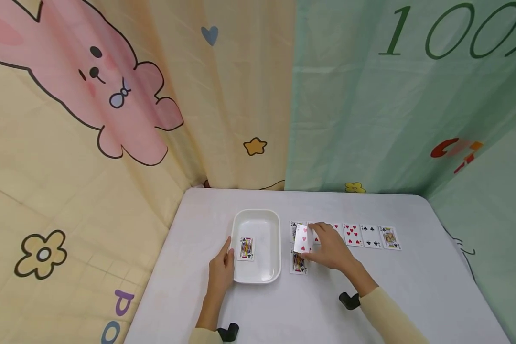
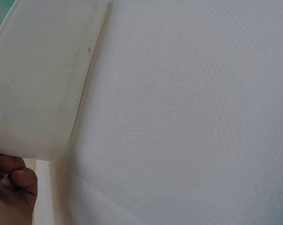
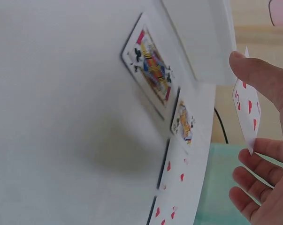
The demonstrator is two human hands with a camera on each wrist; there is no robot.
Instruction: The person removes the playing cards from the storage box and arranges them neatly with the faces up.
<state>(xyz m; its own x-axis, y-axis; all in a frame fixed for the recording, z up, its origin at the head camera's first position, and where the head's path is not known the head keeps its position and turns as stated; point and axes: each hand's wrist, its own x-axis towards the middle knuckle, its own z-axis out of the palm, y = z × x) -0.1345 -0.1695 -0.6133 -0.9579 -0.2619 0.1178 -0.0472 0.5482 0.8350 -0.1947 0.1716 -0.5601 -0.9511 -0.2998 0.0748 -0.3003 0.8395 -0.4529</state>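
Observation:
At the rim of a white tray (image 1: 258, 274) is my left hand (image 1: 220, 271), its fingers and thumb holding the tray's left side. In the left wrist view, curled fingers (image 2: 21, 180) meet the tray's outer wall (image 2: 42, 84). My right hand (image 1: 332, 247) pinches a five of hearts (image 3: 248, 110) by its edges between thumb and forefinger, raised above the table. Under it in the head view lie a face card (image 1: 298, 266) and another face card (image 1: 293, 230), both partly covered. One face card (image 1: 246, 249) lies inside the tray.
Rightward runs a row of face-up cards, including a hearts card (image 1: 352, 235), a black-suit card (image 1: 371, 237) and a face card (image 1: 390, 238); my right hand hides some. The white table (image 1: 413, 296) meets printed curtains (image 1: 249, 95) at its back edge.

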